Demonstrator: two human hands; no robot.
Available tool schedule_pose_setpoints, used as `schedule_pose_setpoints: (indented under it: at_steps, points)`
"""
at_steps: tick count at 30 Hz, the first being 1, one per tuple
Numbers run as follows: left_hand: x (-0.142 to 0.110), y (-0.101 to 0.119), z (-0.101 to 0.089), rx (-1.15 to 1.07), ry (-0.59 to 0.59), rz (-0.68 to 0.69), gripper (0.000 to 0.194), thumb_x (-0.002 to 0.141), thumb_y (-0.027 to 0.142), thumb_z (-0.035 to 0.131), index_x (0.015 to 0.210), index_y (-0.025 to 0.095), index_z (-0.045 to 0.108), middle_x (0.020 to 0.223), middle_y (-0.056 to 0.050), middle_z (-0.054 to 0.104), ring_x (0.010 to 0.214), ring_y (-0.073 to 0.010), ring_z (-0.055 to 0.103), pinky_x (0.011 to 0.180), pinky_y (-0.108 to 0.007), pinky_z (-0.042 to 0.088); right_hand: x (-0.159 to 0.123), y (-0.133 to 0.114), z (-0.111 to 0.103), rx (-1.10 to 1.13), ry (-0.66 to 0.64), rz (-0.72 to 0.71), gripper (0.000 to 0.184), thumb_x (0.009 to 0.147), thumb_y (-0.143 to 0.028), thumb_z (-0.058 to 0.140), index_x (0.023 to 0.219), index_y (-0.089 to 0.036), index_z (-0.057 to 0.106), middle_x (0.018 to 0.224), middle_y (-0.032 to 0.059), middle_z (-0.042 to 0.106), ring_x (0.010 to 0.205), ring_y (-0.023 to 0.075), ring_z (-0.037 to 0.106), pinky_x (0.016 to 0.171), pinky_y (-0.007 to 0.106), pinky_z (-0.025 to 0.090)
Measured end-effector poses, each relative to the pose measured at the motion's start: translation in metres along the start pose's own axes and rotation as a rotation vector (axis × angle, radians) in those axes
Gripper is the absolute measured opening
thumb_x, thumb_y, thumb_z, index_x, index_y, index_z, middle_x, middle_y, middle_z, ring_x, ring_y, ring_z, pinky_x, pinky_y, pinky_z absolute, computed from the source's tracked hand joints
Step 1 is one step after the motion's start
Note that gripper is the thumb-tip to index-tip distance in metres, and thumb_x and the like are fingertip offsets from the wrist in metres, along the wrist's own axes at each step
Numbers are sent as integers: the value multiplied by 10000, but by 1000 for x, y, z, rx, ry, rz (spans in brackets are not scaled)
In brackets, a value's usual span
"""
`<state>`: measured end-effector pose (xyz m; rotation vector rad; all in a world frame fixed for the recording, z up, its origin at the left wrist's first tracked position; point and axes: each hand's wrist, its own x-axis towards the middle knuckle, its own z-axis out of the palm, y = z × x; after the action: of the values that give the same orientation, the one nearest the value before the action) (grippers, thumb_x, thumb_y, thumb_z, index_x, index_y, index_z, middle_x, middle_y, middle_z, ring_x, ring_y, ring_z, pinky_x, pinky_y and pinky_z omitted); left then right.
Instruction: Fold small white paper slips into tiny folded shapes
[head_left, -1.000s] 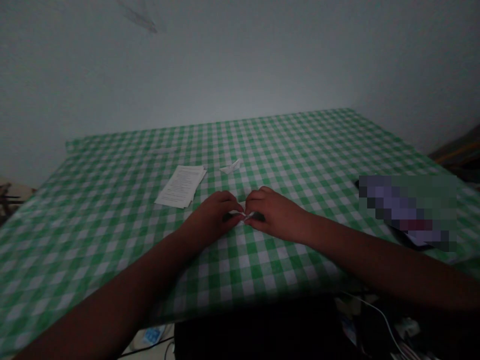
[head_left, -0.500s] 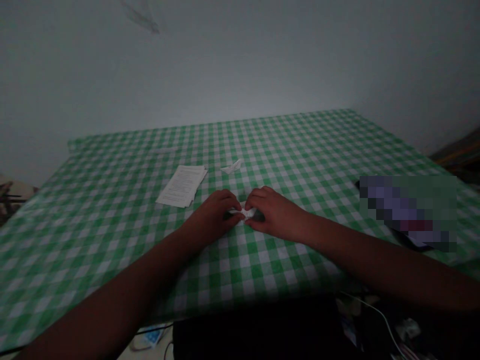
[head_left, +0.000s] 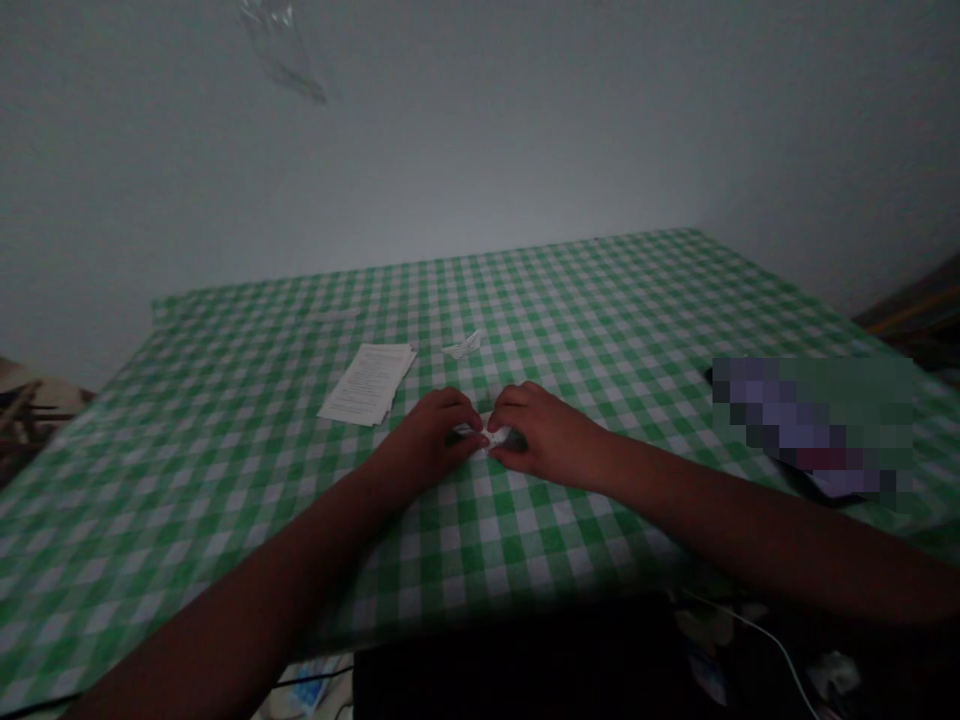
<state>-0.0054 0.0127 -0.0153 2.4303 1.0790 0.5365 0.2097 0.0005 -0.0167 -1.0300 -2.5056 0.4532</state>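
Note:
Between my two hands is a small piece of folded white paper (head_left: 494, 436), just above or on the checked cloth; most of it is hidden by fingers. My left hand (head_left: 441, 432) pinches its left side with thumb and fingertips. From the other side, my right hand (head_left: 536, 432) grips the right part the same way, and the fingertips of both hands nearly meet. Beyond them lies a folded paper shape (head_left: 463, 346) with pointed ends, like a little boat. To its left rests a stack of printed paper sheets (head_left: 366, 384).
A green and white checked tablecloth (head_left: 585, 300) covers the table, which meets a pale wall (head_left: 480, 130) at the back. At the right lies a dark-edged flat object (head_left: 817, 485), mostly blurred out. A white cable (head_left: 776, 645) hangs below the front edge.
The camera view has tilted slightly, so the table sits a little lower in the picture. Both hands keep hold of the folded paper, with their fingers shifted only slightly.

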Motion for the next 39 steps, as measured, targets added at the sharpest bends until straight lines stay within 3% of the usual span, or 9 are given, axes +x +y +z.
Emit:
schedule_pose_setpoints:
  at_steps: [15,31,36,39]
  points:
    - [0,-6,1,34,10,69,87,878,259,654,956,225,666,1035,-39,614,1011,-209,556,941,-401,451,1,3,3,43,12,22,217,835,-274,717,1023,-173,680,1038,76,616,986,220,528,908,377,444]
    - [-2,-25,-20,-1,-154,159,275,937,124,476,1127,250,630,1194,-35,593,1143,-180,525,1017,-368,424,-1,5,4,33,15,13,271,855,-306,699,1104,-203,671,1076,80,608,1005,231,527,893,389,448]
    - [-2,-10,-22,77,-136,124,304,847,78,507,1091,217,624,1170,-50,600,1112,-196,538,988,-373,443,0,6,4,34,12,-2,257,854,-301,693,1088,-195,680,1072,86,614,1004,231,533,896,399,446]
    - [-1,7,-13,228,-101,40,211,808,186,603,1018,197,615,1051,-57,615,1004,-233,546,913,-404,458,1,5,1,49,3,-39,203,864,-228,658,1057,-174,691,1034,86,622,996,217,542,931,397,429]
